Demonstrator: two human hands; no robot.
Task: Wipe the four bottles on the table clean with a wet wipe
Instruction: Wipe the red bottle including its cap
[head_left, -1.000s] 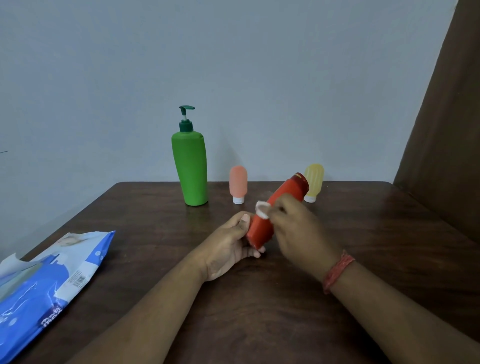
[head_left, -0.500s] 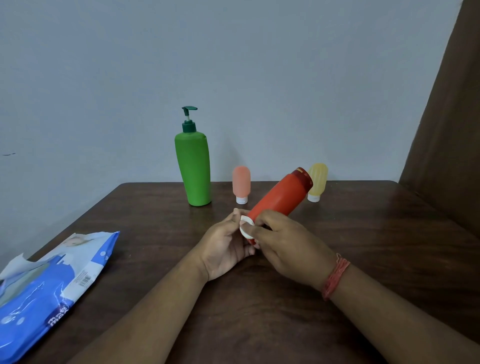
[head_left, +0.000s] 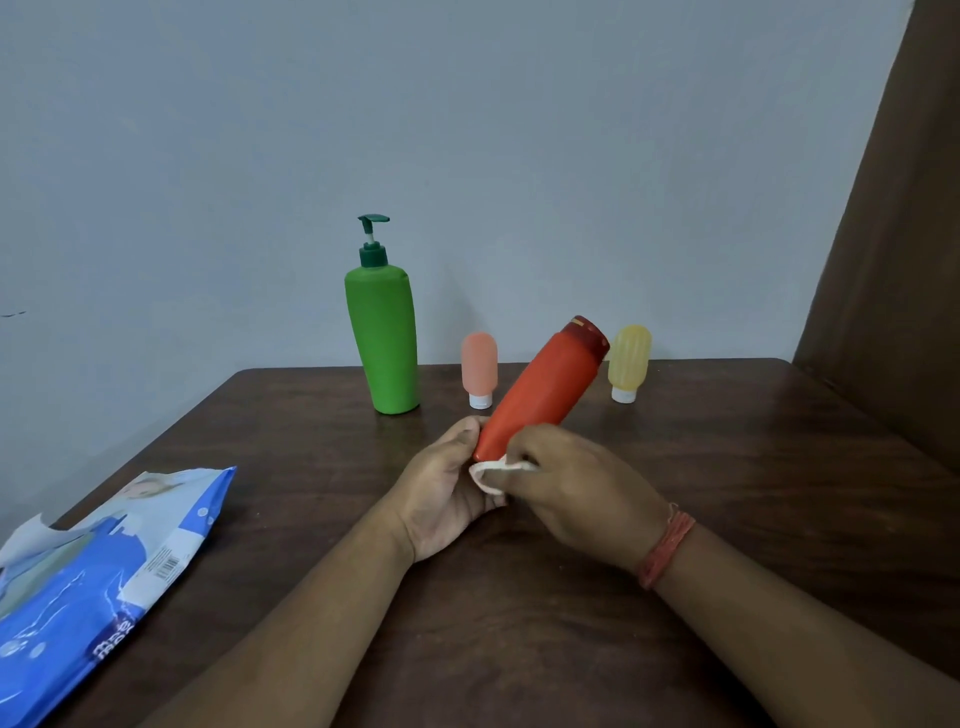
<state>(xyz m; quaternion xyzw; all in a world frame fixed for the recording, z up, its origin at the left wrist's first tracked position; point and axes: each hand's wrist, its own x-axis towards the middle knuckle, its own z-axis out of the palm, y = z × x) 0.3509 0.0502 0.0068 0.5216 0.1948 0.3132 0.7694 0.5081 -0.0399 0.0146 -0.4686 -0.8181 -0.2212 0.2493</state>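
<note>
Tabletop (head_left: 727, 467) lies bare right of my hands; my left hand (head_left: 447, 499) grips the tilted red bottle (head_left: 540, 395), my right hand (head_left: 576, 488) pinches the wipe (head_left: 488, 470) at its base.

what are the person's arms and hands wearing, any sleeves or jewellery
Both forearms are bare as far as the picture shows, with no sleeves in view. The right hand has a band of red-orange thread wound several times round its wrist. The left hand and its wrist carry nothing: no watch, band or glove. No rings show on the fingers that are visible.
</note>
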